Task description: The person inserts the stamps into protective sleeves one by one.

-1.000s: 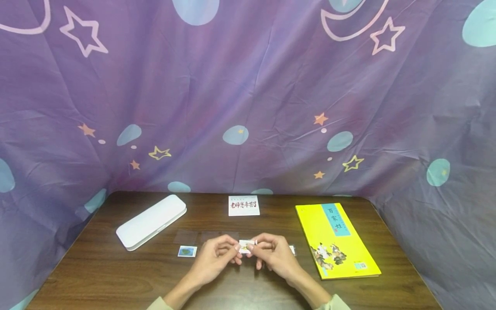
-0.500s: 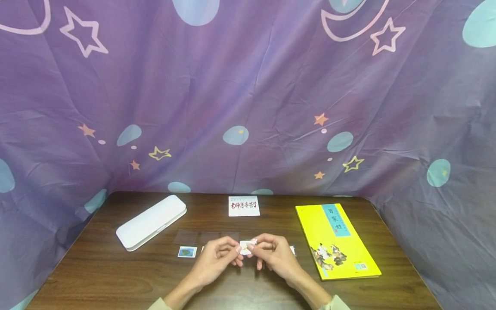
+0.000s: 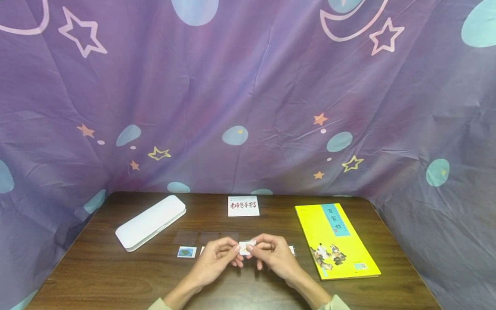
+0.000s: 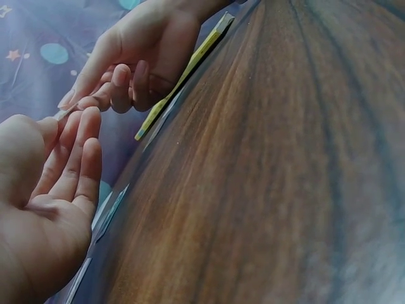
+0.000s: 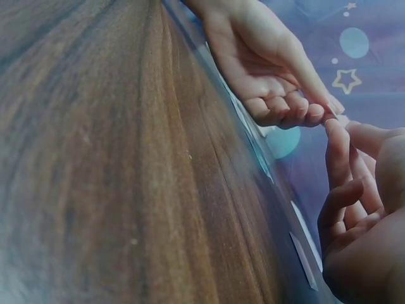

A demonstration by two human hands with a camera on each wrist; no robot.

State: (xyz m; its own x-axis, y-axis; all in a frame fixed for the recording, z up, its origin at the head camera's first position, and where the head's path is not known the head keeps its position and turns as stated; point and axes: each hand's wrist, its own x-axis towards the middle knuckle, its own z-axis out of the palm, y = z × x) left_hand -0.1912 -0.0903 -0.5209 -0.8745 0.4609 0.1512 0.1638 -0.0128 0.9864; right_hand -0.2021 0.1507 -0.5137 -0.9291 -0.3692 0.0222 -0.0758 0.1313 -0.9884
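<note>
Both hands hold one small white picture card [image 3: 245, 248], stamp-sized, above the table. My left hand [image 3: 217, 257] pinches its left edge between thumb and index finger. My right hand [image 3: 276, 256] pinches the right side, the thumb lying over part of its face. In the left wrist view the card [image 4: 64, 113] is seen almost edge-on between the fingertips. A second small card [image 3: 187, 252] with a blue and green picture lies left of my left hand. Other small cards peek out beside both hands, mostly hidden.
Faint clear plastic sleeves [image 3: 186, 237] lie behind the left hand. A white case [image 3: 152, 222] sits at the left, a white card with red writing [image 3: 243, 206] at the back, and a yellow book [image 3: 337, 241] at the right. A purple curtain hangs behind the table.
The small card tilts slightly between my fingers, and its face shows a little more than a second ago. Both hands stay nearly in place.
</note>
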